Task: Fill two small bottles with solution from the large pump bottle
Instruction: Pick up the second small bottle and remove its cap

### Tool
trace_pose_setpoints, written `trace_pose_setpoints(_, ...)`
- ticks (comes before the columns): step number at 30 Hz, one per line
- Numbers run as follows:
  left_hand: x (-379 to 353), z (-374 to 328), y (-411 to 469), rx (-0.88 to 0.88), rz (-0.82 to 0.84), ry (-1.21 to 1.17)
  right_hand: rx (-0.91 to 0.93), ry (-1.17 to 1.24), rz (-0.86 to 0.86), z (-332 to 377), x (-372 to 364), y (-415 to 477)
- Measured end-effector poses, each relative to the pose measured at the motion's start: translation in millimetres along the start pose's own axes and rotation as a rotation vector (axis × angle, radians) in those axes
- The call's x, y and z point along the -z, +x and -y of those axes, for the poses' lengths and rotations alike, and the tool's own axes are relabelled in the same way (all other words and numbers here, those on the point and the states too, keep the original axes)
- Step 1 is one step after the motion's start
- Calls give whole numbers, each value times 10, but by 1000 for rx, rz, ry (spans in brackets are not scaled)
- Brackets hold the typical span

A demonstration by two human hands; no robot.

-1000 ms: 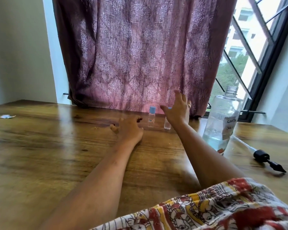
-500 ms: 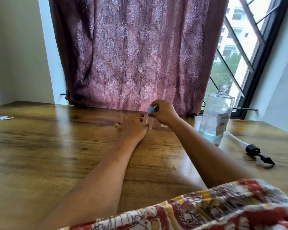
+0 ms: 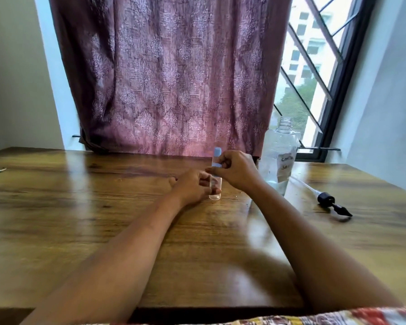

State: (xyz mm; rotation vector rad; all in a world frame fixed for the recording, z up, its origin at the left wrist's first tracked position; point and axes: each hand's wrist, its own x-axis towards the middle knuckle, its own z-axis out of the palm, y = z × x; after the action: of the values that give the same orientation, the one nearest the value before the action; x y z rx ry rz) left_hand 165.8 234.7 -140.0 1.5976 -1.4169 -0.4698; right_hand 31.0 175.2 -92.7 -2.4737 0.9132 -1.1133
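Nearer on the table (image 3: 80,219), left hand (image 3: 192,186) now grips small bottle (image 3: 215,195), right hand (image 3: 234,170) pinches its cap (image 3: 217,164).

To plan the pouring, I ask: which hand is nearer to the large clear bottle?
Right. The right hand pinches the blue cap of a small bottle, just beside the large clear bottle; the left hand grips that small bottle's body, farther left.
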Motion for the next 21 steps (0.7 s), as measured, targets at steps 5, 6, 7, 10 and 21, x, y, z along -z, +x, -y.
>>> trace_pose_setpoints(5, -20, -26, -35, -14, -19, 107, 41, 0, 33, -27, 31, -8)
trace_pose_setpoints(6, -21, -34, -40, -10, -27, 137, 56, -14, 42, -36, 38, -10)
trace_pose_setpoints(7, -21, -39, -44, -16, -29, 155, 71, -28, 50, -40, 40, -14)
trace_pose_setpoints(10, -14, -37, -39, -33, -29, 169, 134, -41, 64, -43, 31, -27)
trace_pose_setpoints(21, 3, -29, -48, 30, 100, 22, 160, 199, 305, -105, 140, 15)
